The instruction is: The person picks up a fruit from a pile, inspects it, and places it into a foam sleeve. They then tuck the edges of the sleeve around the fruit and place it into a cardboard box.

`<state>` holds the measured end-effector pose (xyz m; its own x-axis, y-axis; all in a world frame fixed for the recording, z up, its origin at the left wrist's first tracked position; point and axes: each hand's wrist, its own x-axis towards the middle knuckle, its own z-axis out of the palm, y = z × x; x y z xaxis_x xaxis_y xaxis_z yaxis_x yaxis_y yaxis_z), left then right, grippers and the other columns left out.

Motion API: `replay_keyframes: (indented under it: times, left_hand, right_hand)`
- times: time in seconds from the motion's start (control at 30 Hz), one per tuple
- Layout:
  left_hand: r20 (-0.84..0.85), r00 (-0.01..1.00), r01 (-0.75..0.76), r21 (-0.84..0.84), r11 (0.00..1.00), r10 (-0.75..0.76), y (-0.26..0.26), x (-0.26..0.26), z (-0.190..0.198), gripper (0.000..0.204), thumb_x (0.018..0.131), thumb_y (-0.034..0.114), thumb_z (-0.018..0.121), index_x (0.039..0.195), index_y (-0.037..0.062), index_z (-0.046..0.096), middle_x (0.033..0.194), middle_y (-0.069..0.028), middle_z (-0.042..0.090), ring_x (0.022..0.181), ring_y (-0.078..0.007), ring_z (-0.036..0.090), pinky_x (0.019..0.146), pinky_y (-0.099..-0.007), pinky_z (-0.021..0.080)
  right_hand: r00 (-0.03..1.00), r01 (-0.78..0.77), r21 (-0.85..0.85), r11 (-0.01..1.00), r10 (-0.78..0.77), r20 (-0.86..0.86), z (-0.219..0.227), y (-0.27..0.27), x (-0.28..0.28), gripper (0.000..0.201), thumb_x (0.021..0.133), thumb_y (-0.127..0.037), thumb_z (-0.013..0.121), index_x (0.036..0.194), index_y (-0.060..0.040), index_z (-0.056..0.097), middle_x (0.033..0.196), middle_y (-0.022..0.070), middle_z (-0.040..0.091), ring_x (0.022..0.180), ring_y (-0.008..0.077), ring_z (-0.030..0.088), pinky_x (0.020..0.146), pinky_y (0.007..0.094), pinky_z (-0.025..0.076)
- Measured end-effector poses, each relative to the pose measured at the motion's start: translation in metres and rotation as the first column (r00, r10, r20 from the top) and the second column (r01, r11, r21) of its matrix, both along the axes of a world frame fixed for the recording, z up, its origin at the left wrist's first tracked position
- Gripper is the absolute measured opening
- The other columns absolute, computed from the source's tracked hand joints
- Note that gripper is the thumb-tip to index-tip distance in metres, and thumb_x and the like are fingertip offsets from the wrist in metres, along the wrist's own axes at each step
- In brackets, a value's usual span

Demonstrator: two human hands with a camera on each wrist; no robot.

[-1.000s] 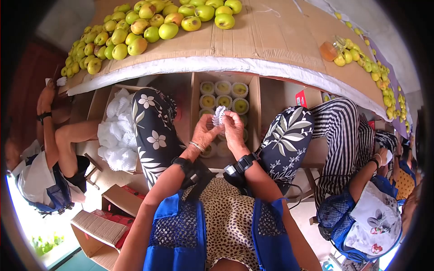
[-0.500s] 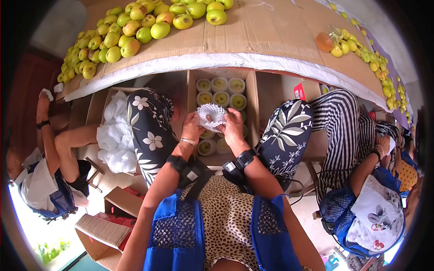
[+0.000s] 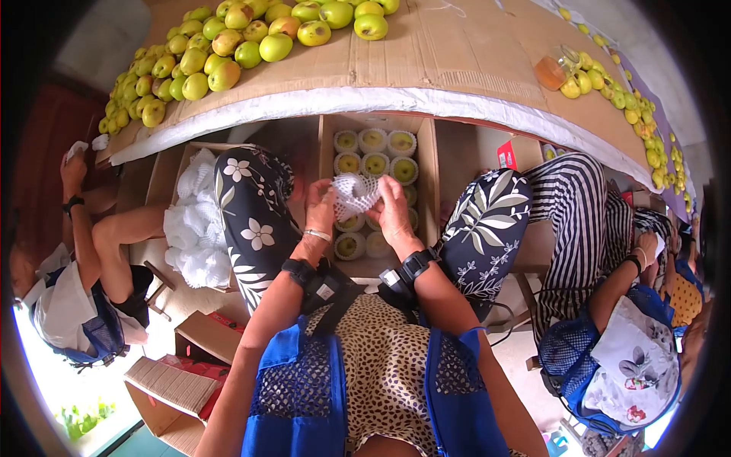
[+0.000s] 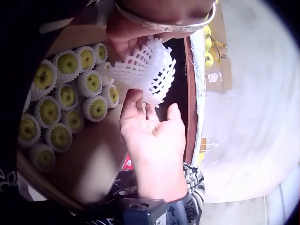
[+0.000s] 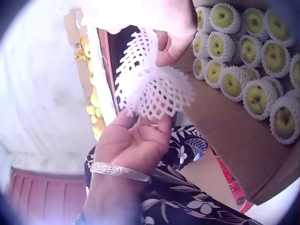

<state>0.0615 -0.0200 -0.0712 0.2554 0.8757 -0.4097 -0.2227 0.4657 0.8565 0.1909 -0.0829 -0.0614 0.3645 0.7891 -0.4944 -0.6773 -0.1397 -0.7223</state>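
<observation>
A white foam fruit net [image 3: 355,195] is spread between my two hands, above the cardboard box [image 3: 429,160]. My left hand [image 3: 320,207], with a silver bangle at the wrist, grips one edge of it, fingers under the mesh in the right wrist view. On the opposite edge, my right hand [image 3: 394,210] holds the net with its fingertips and thumb. No fruit shows inside this net [image 5: 154,89]; its lattice flares wide. Below, the box holds rows of green-yellow apples [image 4: 67,62], each in its own foam net.
Loose apples [image 3: 225,75] are piled on the cardboard-covered table [image 3: 457,68] ahead. A heap of foam nets [image 3: 199,228] sits left of my knee. An open carton [image 3: 171,388] stands behind on the left. Other people sit close by, with striped trousers [image 3: 571,221] at my right.
The foam net was bunched narrow between my fingertips, then opened into a ring facing up. Now it is tilted and stretched sideways, my hands still on both edges.
</observation>
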Motion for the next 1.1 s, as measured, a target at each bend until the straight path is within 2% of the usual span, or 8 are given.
replay_keyframes:
  times: [0.07,0.3,0.47,0.6,0.7,0.8,0.93,1.1]
  left_hand:
    - [0.052,0.997,0.043,0.132,0.99,-0.05,-0.003,0.003,0.004,0.026,0.086,0.023,0.051,0.108,0.0104,0.047,0.088,-0.001,0.054,0.079,-0.0074,0.05,0.067,-0.0217,0.042]
    - [0.172,0.918,0.328,0.175,0.928,-0.357,-0.012,0.005,0.037,0.055,0.079,0.012,0.055,0.128,0.0099,0.031,0.101,-0.0059,0.055,0.091,-0.0147,0.053,0.08,-0.0276,0.042]
    - [0.127,0.938,0.306,0.132,0.943,-0.322,-0.011,0.005,0.014,0.057,0.075,-0.001,0.054,0.126,0.0089,0.031,0.096,-0.0066,0.058,0.086,-0.0127,0.055,0.076,-0.0252,0.044]
    - [-0.086,0.941,0.337,0.17,0.926,-0.327,-0.011,0.004,0.005,0.051,0.074,-0.003,0.056,0.12,0.008,0.037,0.089,-0.004,0.059,0.082,-0.0114,0.056,0.071,-0.0237,0.046]
    - [-0.268,0.958,0.207,0.403,0.891,-0.101,-0.009,0.007,0.0,0.041,0.071,0.0,0.058,0.109,0.008,0.044,0.079,-0.0065,0.06,0.074,-0.0121,0.057,0.065,-0.0265,0.046]
    - [-0.657,0.749,0.377,0.532,0.758,0.088,-0.007,0.004,0.018,0.037,0.068,0.003,0.062,0.101,0.008,0.049,0.072,-0.0083,0.059,0.067,-0.0163,0.058,0.063,-0.029,0.047]
    - [-0.649,0.755,0.36,0.53,0.767,0.094,-0.01,0.005,0.017,0.028,0.067,0.009,0.064,0.093,0.0057,0.054,0.072,-0.0105,0.06,0.067,-0.0224,0.059,0.063,-0.0317,0.047]
    - [-0.653,0.756,0.428,0.456,0.781,-0.033,-0.01,0.004,0.013,0.025,0.067,0.01,0.065,0.09,0.004,0.056,0.076,-0.0112,0.061,0.07,-0.0227,0.06,0.065,-0.031,0.047]
  right_hand:
    - [0.98,-0.143,-0.041,0.989,0.147,0.132,-0.01,-0.001,-0.003,0.04,0.083,-0.027,0.058,0.115,-0.0088,0.043,0.1,0.0041,0.052,0.085,0.0141,0.055,0.064,0.0277,0.048]
    - [0.991,0.018,0.006,1.0,-0.017,-0.133,-0.023,-0.001,-0.003,0.028,0.082,-0.006,0.049,0.109,0.0003,0.046,0.094,0.0076,0.056,0.079,0.0126,0.056,0.064,0.024,0.048]
    - [0.996,-0.005,-0.03,1.0,0.002,-0.092,-0.026,-0.004,-0.009,0.027,0.083,-0.007,0.048,0.109,-0.0003,0.046,0.093,0.0074,0.056,0.081,0.0124,0.056,0.068,0.024,0.047]
    - [0.989,-0.099,-0.079,0.992,0.107,0.102,-0.038,-0.001,-0.009,0.025,0.084,-0.008,0.049,0.107,-0.0005,0.048,0.093,0.0054,0.055,0.083,0.0121,0.053,0.072,0.0247,0.043]
    - [0.909,0.196,-0.061,0.979,-0.158,0.385,-0.036,0.003,-0.009,0.024,0.083,-0.011,0.053,0.105,0.0,0.05,0.094,0.0034,0.055,0.085,0.0113,0.051,0.075,0.0248,0.041]
    - [0.912,0.165,0.073,0.984,-0.18,0.368,-0.009,0.004,-0.002,0.027,0.082,-0.017,0.057,0.103,-0.0008,0.051,0.092,0.003,0.056,0.084,0.0106,0.051,0.074,0.0247,0.042]
    - [0.865,-0.213,0.163,0.963,0.109,0.489,-0.004,0.003,-0.013,0.029,0.08,-0.02,0.062,0.1,-0.0018,0.053,0.089,0.0027,0.057,0.079,0.0101,0.052,0.07,0.0247,0.043]
    - [0.904,-0.123,0.031,0.992,0.099,0.417,-0.019,0.003,-0.016,0.021,0.078,-0.015,0.063,0.091,0.0001,0.056,0.077,-0.0005,0.058,0.071,0.005,0.05,0.063,0.0193,0.041]
